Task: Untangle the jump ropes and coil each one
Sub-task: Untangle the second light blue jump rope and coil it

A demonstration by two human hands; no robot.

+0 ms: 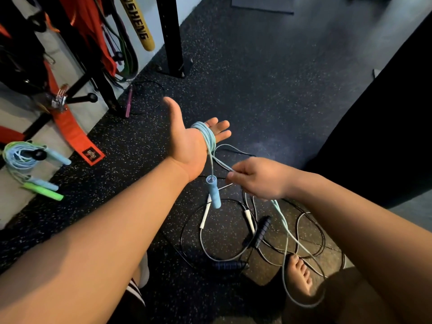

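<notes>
Rope (206, 134), light blue, wound round my left grip (189, 141), fingers straight and open. Handle (214, 193) hangs under wrist. Right grip (259, 179) pinches loose strand just right of left grip; rest trails down to floor (257, 90). Next loop goes leftward, I think.

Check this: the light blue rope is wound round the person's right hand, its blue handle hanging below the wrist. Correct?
No: the head view shows the light blue rope wound round the left hand, not the right. Its blue handle does hang below the wrist.

yellow bat (138, 24) — top cut by frame | strap label (90, 153) unreadable | blue rope (207, 136) partly behind leg (350, 298)
</notes>
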